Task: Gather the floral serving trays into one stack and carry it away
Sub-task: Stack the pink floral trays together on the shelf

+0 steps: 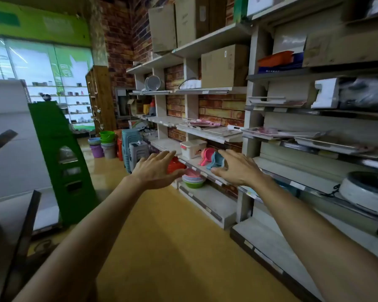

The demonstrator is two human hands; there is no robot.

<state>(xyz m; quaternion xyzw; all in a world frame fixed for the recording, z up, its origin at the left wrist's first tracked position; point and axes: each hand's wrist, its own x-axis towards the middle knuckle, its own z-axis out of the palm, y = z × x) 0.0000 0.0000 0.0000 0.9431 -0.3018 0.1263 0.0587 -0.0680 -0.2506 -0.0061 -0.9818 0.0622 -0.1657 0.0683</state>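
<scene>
Both arms reach forward over the yellow floor [172,247]. The left hand [155,170] and the right hand [236,167] are released, fingers spread, holding nothing. The floral serving trays [314,138] lie on the shelf [327,152] higher on the right, well apart from both hands, near its front edge.

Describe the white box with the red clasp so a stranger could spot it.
Start at the brick-backed shelving along the right wall. On its lower shelf, the white box sits left of pink and blue scoops. It alone is lidded, with a red front clasp.
</scene>
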